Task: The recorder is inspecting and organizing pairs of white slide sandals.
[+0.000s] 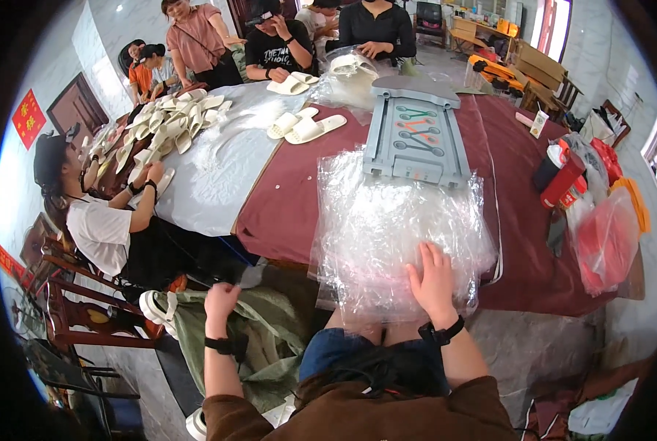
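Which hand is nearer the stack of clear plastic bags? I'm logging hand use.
Right. The right hand lies flat on the stack of clear plastic bags; the left hand is off to its left, over the green sack.

Both my arms reached forward, wrists banded.
My right hand (pixel 432 279) lay flat, fingers spread; my left hand (pixel 220 300) curled shut, lower down.

My arms and clothing
I wear a brown short-sleeved top, blue trousers, and a black band on each wrist; forearms and hands bare.
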The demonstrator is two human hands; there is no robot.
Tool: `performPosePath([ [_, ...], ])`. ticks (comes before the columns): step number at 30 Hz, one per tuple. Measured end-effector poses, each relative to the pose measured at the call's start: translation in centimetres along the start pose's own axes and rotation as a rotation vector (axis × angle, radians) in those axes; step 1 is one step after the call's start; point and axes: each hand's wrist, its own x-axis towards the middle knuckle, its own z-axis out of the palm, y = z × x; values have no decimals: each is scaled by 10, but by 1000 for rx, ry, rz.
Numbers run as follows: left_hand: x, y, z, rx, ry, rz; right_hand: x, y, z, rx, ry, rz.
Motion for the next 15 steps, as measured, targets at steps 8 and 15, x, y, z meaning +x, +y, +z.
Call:
performPosePath([
  [8,-17,198,-23,-429,107,840,3,1,0,15,7,-33],
  [15,-15,285,-10,-562,-190,947,6,13,-11,107,-67,-74],
])
